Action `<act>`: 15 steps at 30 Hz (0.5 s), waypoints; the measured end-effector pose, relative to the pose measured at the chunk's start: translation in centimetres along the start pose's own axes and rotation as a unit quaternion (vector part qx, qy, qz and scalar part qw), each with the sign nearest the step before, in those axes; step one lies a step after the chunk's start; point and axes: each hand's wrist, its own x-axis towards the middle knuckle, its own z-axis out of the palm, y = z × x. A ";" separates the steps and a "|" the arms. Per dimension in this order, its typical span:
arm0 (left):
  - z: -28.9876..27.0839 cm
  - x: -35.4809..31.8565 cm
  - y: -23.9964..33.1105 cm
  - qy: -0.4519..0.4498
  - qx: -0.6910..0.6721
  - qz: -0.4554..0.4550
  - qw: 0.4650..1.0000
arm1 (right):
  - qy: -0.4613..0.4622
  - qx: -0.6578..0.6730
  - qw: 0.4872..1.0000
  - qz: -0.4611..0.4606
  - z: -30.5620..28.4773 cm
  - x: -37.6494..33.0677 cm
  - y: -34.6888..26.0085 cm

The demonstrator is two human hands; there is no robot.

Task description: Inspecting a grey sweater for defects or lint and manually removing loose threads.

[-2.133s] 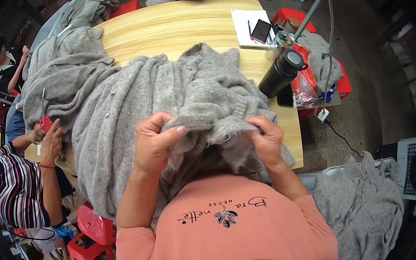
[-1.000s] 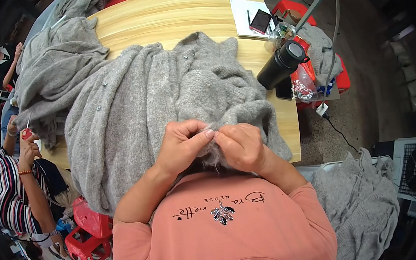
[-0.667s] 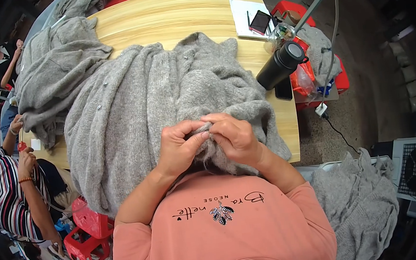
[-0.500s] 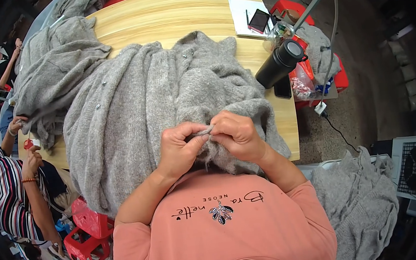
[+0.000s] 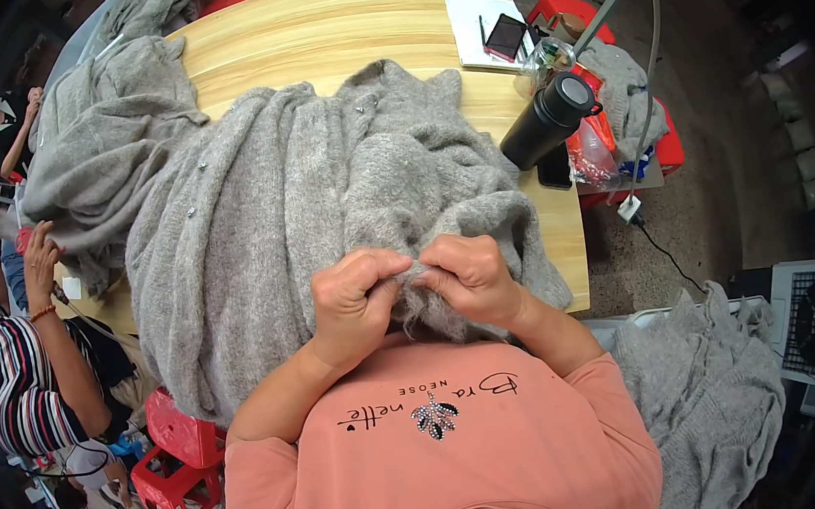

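Note:
A large grey knitted garment [image 5: 265, 199] lies in folds across the table in front of me, with a few small shiny ornaments on it. My left hand [image 5: 357, 294] is closed, its thumb and bent fingers pinching the near edge of the knit. Close beside it, my right hand [image 5: 472, 283] pinches the same edge, a short stretch of fabric between the two. Loose fuzzy strands hang just below the fingertips. Whether a needle or another small tool sits in the fingers cannot be seen.
A black thermos bottle [image 5: 549, 120], a phone [image 5: 505, 37] on white paper and a clear jar [image 5: 544, 65] stand at the table's right. More grey knitwear [image 5: 701, 403] is heaped at lower right. Red stools [image 5: 177, 463] and a co-worker in a striped top [image 5: 22, 380] are at left.
My hands have come slightly down and a little apart, the knit edge still between them. At left, the co-worker's hands have risen and shifted away from the neighbouring grey garment.

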 end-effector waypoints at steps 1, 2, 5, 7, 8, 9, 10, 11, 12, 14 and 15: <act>0.0 0.1 0.2 -0.001 0.000 0.000 1.000 | 0.004 -0.023 1.000 -0.013 0.0 0.0 -0.2; -0.1 0.1 0.5 0.000 0.015 0.030 0.999 | 0.004 -0.022 1.000 -0.013 0.0 0.0 -0.5; 0.0 0.0 0.7 0.007 0.039 0.078 0.996 | 0.030 -0.027 0.999 -0.031 0.2 -0.2 -1.0; 0.1 -0.1 0.8 0.013 0.051 0.097 0.994 | 0.038 -0.063 0.994 -0.083 0.3 -0.4 -0.9; 0.1 -0.1 0.8 0.028 0.078 0.124 0.989 | 0.040 -0.062 0.994 -0.084 0.5 -0.4 -1.0; 0.2 -0.1 0.8 0.041 0.104 0.152 0.982 | 0.065 -0.065 0.992 -0.090 0.8 -0.3 -1.3; 0.2 0.0 0.7 0.039 0.105 0.153 0.982 | 0.091 -0.067 0.989 -0.096 1.0 -0.3 -1.4; 0.4 0.1 0.8 0.051 0.115 0.175 0.976 | 0.094 -0.067 0.989 -0.097 1.1 -0.2 -1.4; 0.4 0.1 0.8 0.065 0.125 0.196 0.970 | 0.096 -0.063 0.988 -0.104 1.1 -0.2 -1.4; 0.4 0.1 0.7 0.068 0.136 0.215 0.965 | 0.099 -0.060 0.987 -0.113 1.2 -0.2 -1.5; 0.5 0.0 0.7 0.072 0.147 0.232 0.959 | 0.093 -0.055 0.989 -0.102 1.1 -0.3 -1.6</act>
